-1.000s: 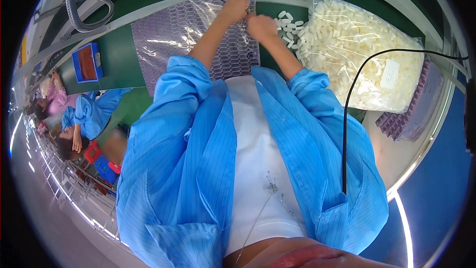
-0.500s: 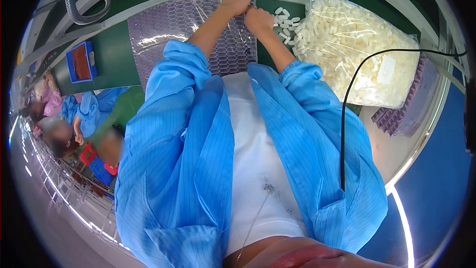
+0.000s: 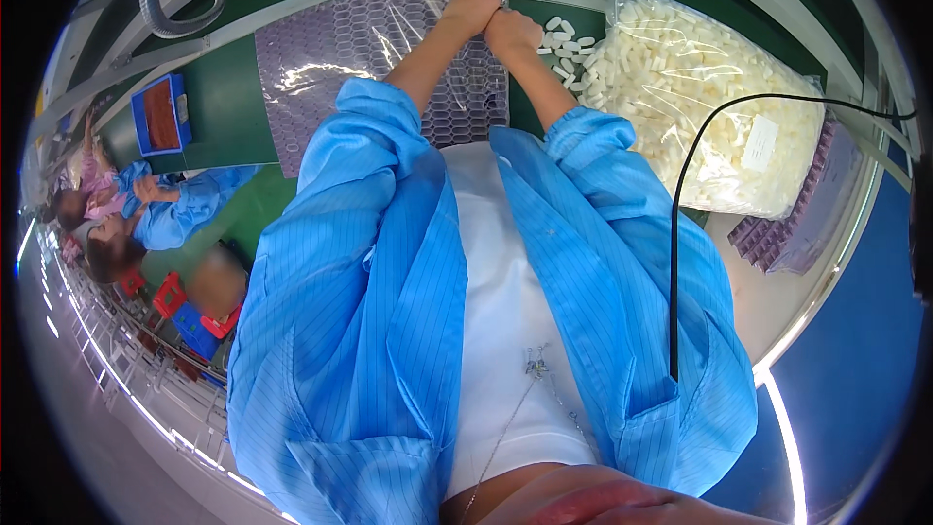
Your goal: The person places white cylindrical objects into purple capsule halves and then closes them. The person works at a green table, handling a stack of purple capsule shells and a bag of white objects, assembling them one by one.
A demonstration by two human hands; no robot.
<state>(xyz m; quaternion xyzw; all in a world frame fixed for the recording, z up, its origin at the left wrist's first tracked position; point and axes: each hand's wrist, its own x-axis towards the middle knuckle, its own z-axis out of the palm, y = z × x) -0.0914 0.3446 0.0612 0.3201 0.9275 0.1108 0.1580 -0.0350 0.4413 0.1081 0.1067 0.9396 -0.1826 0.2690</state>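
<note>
A clear, purplish plastic tray (image 3: 326, 49) with rows of elongated cells lies flat in front of me. Over its far right corner, my left hand (image 3: 473, 10) and my right hand (image 3: 512, 34) come together, touching each other. Both have curled fingers, and whatever they pinch is hidden behind the knuckles. Just right of my right hand, several loose white oblong pieces (image 3: 562, 39) are scattered on the green surface. Beside them lies a large clear bag (image 3: 700, 102) full of similar pale pieces, with a white label on it.
A blue bin (image 3: 160, 115) with a reddish-brown inside stands at the left. More purple cell trays (image 3: 792, 233) stick out from under the bag. A black cable (image 3: 685, 175) arches across the right side. Co-workers in blue and pink sit farther left; a flexible metal hose (image 3: 148, 0) hangs upper left.
My hands stay at the tray's far right corner and have drawn closer, now overlapping. The view has shifted slightly. At the left, a co-worker's arms have been raised.
</note>
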